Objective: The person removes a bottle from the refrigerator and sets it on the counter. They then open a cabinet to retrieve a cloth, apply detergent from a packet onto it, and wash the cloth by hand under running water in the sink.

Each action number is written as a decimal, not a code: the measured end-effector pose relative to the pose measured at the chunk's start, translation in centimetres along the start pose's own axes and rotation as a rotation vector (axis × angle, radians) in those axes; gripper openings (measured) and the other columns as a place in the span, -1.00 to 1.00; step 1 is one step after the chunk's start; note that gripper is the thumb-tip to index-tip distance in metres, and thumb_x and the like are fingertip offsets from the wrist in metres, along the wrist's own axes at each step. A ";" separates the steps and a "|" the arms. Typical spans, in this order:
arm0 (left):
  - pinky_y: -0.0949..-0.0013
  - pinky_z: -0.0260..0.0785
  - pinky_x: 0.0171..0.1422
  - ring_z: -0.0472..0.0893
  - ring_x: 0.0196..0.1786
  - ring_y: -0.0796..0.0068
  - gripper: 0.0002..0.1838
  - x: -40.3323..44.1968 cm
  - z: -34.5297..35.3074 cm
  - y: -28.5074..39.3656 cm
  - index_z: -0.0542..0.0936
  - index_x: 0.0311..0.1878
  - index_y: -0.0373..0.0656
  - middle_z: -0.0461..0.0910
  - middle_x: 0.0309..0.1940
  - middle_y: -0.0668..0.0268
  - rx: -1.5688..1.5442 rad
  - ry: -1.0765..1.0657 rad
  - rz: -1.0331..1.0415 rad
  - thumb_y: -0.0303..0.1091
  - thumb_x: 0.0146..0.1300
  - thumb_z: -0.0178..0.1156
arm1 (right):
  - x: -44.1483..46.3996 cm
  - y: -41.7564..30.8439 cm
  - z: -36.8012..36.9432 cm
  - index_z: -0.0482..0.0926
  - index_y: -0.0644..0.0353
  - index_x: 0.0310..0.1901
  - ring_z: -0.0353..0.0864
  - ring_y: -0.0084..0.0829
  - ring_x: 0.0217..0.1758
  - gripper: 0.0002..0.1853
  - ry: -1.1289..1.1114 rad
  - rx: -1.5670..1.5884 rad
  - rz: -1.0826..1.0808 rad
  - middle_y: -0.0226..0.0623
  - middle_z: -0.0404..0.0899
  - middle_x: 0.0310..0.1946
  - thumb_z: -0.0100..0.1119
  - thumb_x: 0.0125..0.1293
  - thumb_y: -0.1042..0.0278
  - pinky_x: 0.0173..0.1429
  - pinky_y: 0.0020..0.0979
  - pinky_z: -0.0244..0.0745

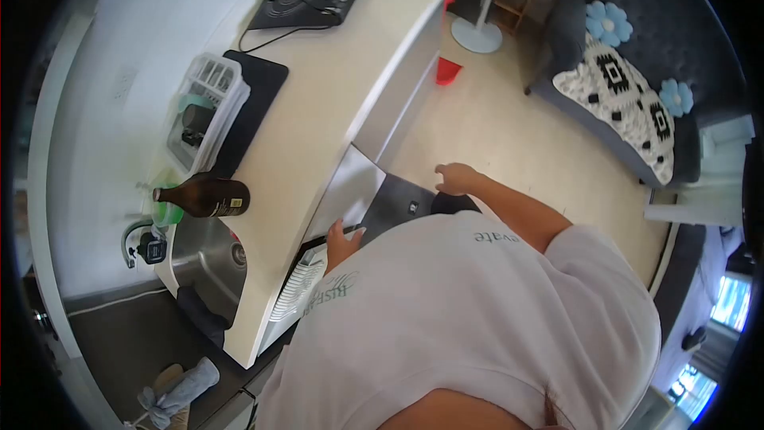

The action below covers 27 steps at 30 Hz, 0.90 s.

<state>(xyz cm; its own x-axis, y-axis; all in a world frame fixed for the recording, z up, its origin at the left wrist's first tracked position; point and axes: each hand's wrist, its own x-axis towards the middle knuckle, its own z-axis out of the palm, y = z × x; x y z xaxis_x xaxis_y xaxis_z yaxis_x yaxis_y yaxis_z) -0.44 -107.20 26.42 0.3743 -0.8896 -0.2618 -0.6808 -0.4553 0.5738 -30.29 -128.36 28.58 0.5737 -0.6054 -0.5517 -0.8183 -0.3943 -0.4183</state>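
Left hand [342, 246]: thumb and fingers parted, at dark edge of open compartment under long cream surface [318, 95]; cannot tell whether grip is closed. White ribbed rack [300, 285] sits inside compartment, just beside that hand. Right hand [457, 179]: loosely curled over pale wood floor [485, 135], nothing visible in it. Advisable: steady pull or push, fingertips clear of closing gap, rack level, brown glass bottle [213, 197] above undisturbed.

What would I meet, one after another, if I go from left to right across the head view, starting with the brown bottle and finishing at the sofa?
Brown bottle → left hand → right hand → dark sofa.
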 end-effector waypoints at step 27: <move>0.17 0.16 0.04 0.39 0.00 0.48 -0.52 -12.5 4.8 3.7 0.39 0.11 -0.09 0.45 -0.14 0.42 0.545 0.748 -0.659 -0.28 0.07 0.12 | 9.2 1.9 -3.5 0.39 0.17 0.09 0.57 -0.04 -0.09 -0.47 -0.428 -0.558 -0.736 0.03 0.57 -0.15 0.20 0.12 0.10 0.00 -0.18 0.45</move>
<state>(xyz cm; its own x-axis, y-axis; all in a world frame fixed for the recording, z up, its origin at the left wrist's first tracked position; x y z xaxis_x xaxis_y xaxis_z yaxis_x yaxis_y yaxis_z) -10.65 -97.98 28.03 0.9186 -0.3089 0.2464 -0.3268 -0.9445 0.0343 -26.70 -137.07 25.27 0.8165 0.1725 -0.5509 -0.0944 -0.9016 -0.4222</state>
